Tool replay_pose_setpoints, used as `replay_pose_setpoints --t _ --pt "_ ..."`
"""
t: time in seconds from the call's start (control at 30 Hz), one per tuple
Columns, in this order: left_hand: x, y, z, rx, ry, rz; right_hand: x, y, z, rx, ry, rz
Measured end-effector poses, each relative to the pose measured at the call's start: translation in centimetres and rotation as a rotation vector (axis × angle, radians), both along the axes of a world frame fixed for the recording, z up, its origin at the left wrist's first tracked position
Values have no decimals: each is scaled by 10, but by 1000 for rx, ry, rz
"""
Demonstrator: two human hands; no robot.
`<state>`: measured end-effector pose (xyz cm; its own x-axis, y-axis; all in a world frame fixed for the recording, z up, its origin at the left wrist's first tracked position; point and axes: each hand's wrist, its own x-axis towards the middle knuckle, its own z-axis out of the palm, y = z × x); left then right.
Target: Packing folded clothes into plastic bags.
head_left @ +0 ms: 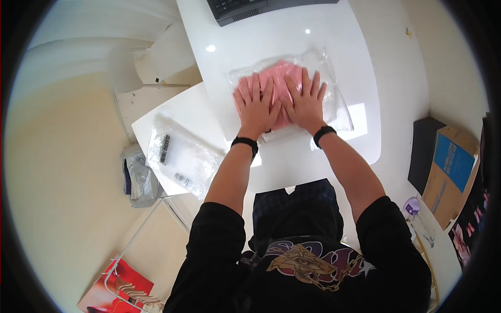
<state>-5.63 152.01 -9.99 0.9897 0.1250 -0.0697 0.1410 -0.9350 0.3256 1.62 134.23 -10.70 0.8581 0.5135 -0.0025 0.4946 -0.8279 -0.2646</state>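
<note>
A folded pink cloth item [280,115] lies inside a clear plastic bag [338,103] on the glossy white table [282,164]. My left hand [254,103] rests flat on the left half of the bundle, fingers spread. On the right half my right hand [307,99] presses down the same way, and the two thumbs nearly meet in the middle. Loose clear film sticks out past the cloth at the top and right. Neither hand grips anything. Dark bands circle both wrists.
Clear plastic packaging [184,156] bearing print lies on a lower white surface at the left. Black equipment [270,8] stands at the table's far edge. A cardboard box [450,176] sits at the right. At the lower left are a red bag [133,270] and a grey plastic bag [143,176].
</note>
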Motion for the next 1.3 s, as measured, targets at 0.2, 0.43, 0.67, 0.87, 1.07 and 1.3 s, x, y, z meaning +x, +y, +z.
replay_pose_setpoints --t 0.2,0.43,0.67,0.87,1.07,1.3 --pt "-82 -24 34 -127 9 -6 -51 -32 26 16 244 47" --pt "-160 -31 43 -191 165 -61 -78 -91 80 -156 380 -35" --pt "-156 -31 29 -126 185 -58 -99 -109 36 -383 333 -44" --pt "-162 -27 27 -124 284 -69 -101 -105 29 -364 368 -17" --pt "-165 -27 49 -130 310 -125 -100 -107 41 -522 522 -98" --pt "-268 -4 64 -367 13 202 -149 -129 71 -95 219 41"
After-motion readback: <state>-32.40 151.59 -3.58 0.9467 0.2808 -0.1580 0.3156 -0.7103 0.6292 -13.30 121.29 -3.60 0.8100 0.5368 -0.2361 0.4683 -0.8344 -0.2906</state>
